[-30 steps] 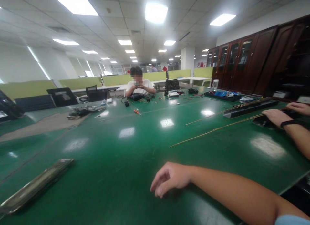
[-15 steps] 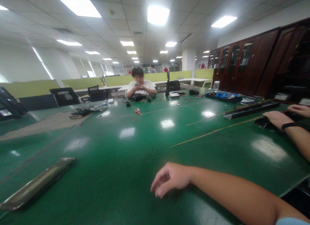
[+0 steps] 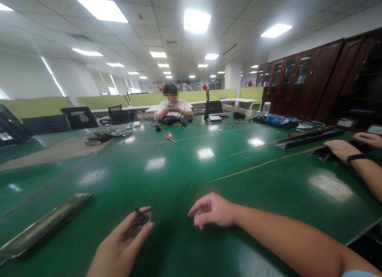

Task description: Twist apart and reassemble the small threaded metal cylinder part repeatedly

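My left hand [image 3: 119,243] is raised over the near part of the green table, its thumb and fingers closed around a small round object [image 3: 145,220], part dark and part clear or greyish. Blur keeps me from telling its exact kind. To the right, my right hand [image 3: 212,211] hovers just above the tabletop, loosely curled, thumb apart from the fingers and nothing visible in the grasp. The two hands are apart. A long, flat package with a shiny wrapping [image 3: 44,225] lies on the table left of my left hand.
At the right edge, another person's hands [image 3: 342,147] rest on a dark channel-shaped bar. Thin yellowish rods [image 3: 253,165] stretch toward the table's middle. An orange-handled tool [image 3: 170,138] lies farther off. Across the table sits a person [image 3: 174,106] among small dark parts.
My left hand has come into view from below, holding the small round object. My right hand has shifted slightly up. The other person's hands have barely moved.
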Motion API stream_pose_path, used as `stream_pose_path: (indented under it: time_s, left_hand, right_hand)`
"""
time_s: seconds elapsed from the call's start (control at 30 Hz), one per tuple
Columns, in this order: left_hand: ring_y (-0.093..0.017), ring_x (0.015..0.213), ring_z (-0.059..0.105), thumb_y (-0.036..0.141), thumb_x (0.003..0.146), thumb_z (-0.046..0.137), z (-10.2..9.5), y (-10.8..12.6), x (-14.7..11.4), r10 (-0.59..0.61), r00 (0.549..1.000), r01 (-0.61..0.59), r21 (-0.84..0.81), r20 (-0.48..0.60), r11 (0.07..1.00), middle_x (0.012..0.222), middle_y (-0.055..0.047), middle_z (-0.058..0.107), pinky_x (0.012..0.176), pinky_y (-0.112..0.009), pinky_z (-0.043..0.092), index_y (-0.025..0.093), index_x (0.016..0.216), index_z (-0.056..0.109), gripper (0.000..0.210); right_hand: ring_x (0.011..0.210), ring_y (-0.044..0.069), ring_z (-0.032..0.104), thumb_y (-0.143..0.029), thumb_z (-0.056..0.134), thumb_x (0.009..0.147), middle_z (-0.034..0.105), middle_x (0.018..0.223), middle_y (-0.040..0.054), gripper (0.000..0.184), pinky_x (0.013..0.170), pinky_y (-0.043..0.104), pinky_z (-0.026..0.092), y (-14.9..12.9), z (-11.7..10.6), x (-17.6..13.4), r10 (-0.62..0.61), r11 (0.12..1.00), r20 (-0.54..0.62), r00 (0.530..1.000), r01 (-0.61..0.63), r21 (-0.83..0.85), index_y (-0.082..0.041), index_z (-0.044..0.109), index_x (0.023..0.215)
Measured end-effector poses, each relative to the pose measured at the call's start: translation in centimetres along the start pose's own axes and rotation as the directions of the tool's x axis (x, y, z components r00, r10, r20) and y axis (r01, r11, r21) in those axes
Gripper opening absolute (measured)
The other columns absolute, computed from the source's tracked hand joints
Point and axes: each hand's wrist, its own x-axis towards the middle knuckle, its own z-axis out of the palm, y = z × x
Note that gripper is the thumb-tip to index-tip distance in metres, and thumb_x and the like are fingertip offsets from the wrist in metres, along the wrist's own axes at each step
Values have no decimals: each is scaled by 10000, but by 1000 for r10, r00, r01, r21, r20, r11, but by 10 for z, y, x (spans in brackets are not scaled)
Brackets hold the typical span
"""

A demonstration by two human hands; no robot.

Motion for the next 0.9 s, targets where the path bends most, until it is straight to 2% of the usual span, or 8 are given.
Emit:
stream_pose_path:
  time_s: [0.07,0.13,0.23,0.33,0.43,0.57,0.73,0.9]
  left_hand:
    - [-254,998,712,485,808,673,26,24,20,66,984,-64,-16,167,998,1093,-52,750,875,-352,594,240,1139,707,414]
    - [-242,985,703,390,829,638,47,43,36,164,949,-166,-16,268,986,1082,-48,744,874,-349,583,254,1130,720,340]
    - [-224,969,697,277,822,621,65,51,48,239,899,-253,-11,366,967,1063,-33,741,877,-337,567,277,1121,726,317]
    - [-236,1004,699,261,790,658,72,39,45,227,919,-241,4,322,971,1095,-40,744,918,-351,555,264,1157,706,371]
    - [-236,980,705,270,788,667,73,29,36,238,932,-249,8,275,968,1072,-44,748,895,-346,561,255,1128,705,342]
    - [-203,899,701,247,845,605,73,36,27,316,890,-313,-64,328,948,982,-43,740,801,-295,564,256,1040,714,224]
    - [-201,931,702,229,814,642,79,43,21,322,903,-311,-85,285,947,1047,-37,732,846,-309,568,275,1265,605,454]
    - [-186,924,697,179,787,646,81,43,17,339,896,-325,-96,286,941,1030,-3,723,856,-309,567,311,1323,547,561]
  right_hand:
    - [617,118,623,-327,819,709,684,764,16,422,627,256,489,0,-3,2,-44,997,-157,987,32,-76,-122,720,1064]
    - [614,109,595,-253,764,751,673,774,6,391,621,251,478,-1,-5,2,-115,976,-284,952,56,-209,-134,700,1118]
    - [620,100,570,-162,713,762,679,848,8,479,610,238,471,0,-4,1,-220,912,-340,914,69,-404,-166,638,1235]
    - [644,97,585,-159,730,746,676,962,19,629,608,231,478,2,-3,-1,-244,884,-316,917,77,-461,-197,539,1344]
    - [665,100,603,-183,754,740,671,1003,23,666,616,229,483,4,-2,-2,-239,877,-287,928,80,-473,-210,512,1360]
    - [669,111,614,-203,782,718,672,991,27,612,616,232,487,3,-2,-5,-211,879,-265,941,64,-473,-205,572,1293]
    - [694,143,634,-230,791,715,698,925,37,439,676,262,512,-5,0,-10,-221,833,-230,948,61,-550,-184,681,1137]
    - [781,177,643,-254,777,730,701,891,36,328,708,264,497,-9,1,-13,-270,767,-179,946,99,-634,-180,719,1045]
